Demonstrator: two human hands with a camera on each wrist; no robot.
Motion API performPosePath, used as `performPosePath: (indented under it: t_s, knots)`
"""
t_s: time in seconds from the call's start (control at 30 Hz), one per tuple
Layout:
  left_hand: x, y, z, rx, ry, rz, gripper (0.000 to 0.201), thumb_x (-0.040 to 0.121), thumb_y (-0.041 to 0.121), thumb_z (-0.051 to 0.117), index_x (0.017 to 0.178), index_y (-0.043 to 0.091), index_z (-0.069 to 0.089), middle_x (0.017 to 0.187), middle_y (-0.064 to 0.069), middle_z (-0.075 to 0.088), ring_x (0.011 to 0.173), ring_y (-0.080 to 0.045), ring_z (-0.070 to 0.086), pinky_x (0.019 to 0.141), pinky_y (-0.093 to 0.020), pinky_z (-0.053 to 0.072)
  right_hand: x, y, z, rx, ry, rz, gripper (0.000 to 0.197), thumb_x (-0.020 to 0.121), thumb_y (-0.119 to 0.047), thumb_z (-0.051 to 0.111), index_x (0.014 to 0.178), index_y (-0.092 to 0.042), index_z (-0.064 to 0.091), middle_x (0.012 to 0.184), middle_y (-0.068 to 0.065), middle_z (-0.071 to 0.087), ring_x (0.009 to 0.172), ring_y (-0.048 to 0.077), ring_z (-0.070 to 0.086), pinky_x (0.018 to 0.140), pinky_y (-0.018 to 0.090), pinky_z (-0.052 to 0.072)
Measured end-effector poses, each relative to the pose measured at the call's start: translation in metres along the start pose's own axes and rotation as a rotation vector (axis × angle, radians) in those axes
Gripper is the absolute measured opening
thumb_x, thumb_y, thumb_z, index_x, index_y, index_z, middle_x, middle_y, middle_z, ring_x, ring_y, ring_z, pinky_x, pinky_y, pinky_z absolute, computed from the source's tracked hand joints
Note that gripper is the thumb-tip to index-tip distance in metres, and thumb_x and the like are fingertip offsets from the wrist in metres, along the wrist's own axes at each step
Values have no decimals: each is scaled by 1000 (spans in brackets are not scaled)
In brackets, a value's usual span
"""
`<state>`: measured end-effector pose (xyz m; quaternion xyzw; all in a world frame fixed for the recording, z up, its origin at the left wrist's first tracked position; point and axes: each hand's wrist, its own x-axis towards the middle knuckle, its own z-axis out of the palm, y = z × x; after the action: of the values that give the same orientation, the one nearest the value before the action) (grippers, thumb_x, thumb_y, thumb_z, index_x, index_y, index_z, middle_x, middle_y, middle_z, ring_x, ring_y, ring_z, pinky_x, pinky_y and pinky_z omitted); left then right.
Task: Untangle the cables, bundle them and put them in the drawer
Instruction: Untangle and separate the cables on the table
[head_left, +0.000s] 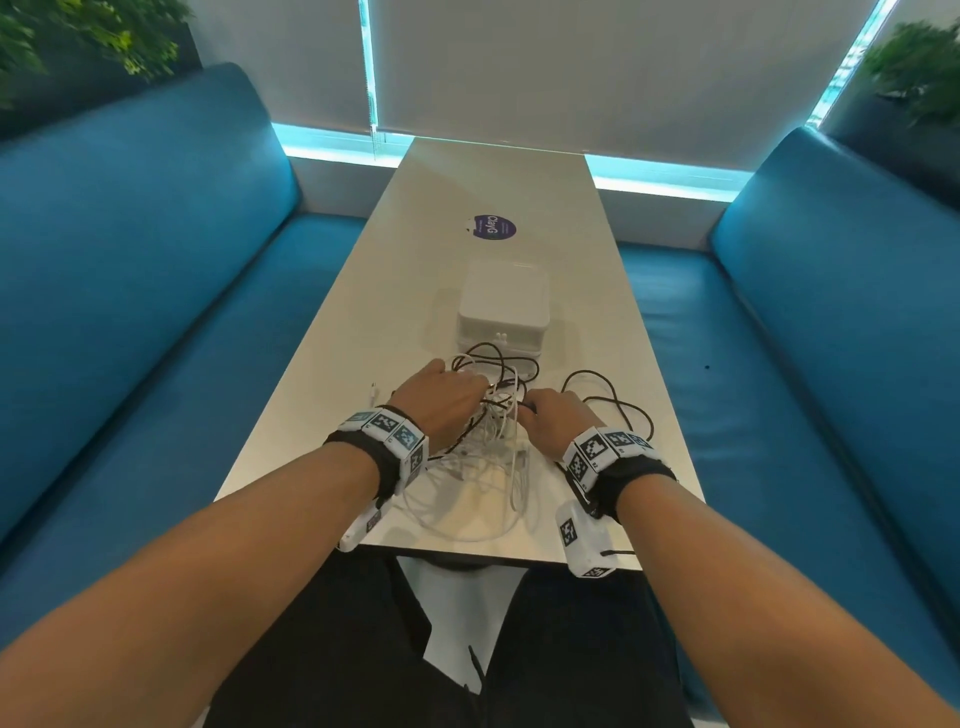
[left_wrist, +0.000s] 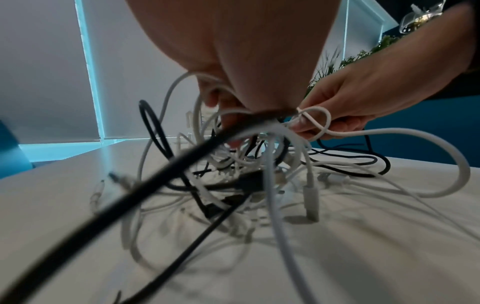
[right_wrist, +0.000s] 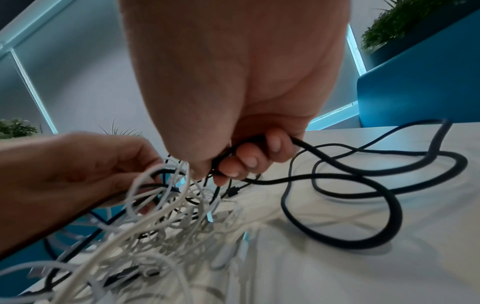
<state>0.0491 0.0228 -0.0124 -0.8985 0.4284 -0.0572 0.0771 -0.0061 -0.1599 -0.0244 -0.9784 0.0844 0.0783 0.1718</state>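
Observation:
A tangle of white and black cables (head_left: 491, 441) lies on the white table (head_left: 571, 291) in front of a small white drawer box (head_left: 503, 304). My left hand (head_left: 470, 387) is sunk into the tangle and grips a bunch of white cables (right_wrist: 166, 185), with a black strand running under its palm (left_wrist: 182, 160). My right hand (head_left: 535, 408) curls its fingers (right_wrist: 249, 160) round a black cable (right_wrist: 337, 179) that loops out to the right (head_left: 613, 400). A small white loop (left_wrist: 315, 120) sits at the right hand's fingertips. The cables hide the box's lower front.
Blue benches flank the table on the left (head_left: 156, 322) and the right (head_left: 810, 343). A round purple sticker (head_left: 494, 227) lies beyond the box. The table's near edge (head_left: 467, 555) is close to my wrists. Plants stand in both far corners.

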Motion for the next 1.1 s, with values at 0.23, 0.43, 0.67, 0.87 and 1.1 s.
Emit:
performPosePath:
  t_s: [0.23, 0.43, 0.67, 0.87, 1.1]
  knots:
    - [2, 4, -11, -369, -46, -240, 3, 98, 15, 38, 97, 13, 36, 91, -13, 64, 74, -32, 45, 68, -37, 24, 3, -10, -3, 25, 22, -49, 34, 102, -43, 41, 84, -18, 54, 91, 11, 66, 86, 32, 62, 69, 35, 44]
    - [5, -3, -8, -366, 9, -217, 11, 101, 11, 38, 105, 20, 43, 100, -8, 59, 82, -29, 47, 74, -36, 27, 0, -8, -5, 12, 30, -17, 35, 102, -46, 40, 86, -18, 52, 87, 10, 63, 82, 31, 60, 67, 34, 42]
    - [3, 0, -2, -439, -3, -186, 29, 94, -2, 42, 117, 15, 47, 106, -7, 52, 87, -23, 41, 72, -34, 34, -4, -5, -6, -30, 35, 19, 33, 102, -47, 39, 91, -18, 52, 86, 8, 55, 77, 29, 51, 68, 34, 42]
    - [6, 2, -1, -460, -118, -210, 17, 102, 11, 40, 118, 15, 43, 96, -8, 53, 73, -24, 44, 67, -35, 33, -7, -2, -4, -62, 35, 40, 38, 102, -46, 40, 104, -13, 58, 99, 13, 61, 85, 32, 58, 74, 37, 48]
    - [10, 4, -4, -476, -136, -218, 19, 97, 22, 56, 112, 17, 46, 107, -7, 58, 96, -32, 53, 82, -38, 38, -4, 1, -2, -88, 48, 56, 34, 102, -44, 41, 98, -14, 57, 101, 13, 64, 82, 31, 56, 71, 35, 46]
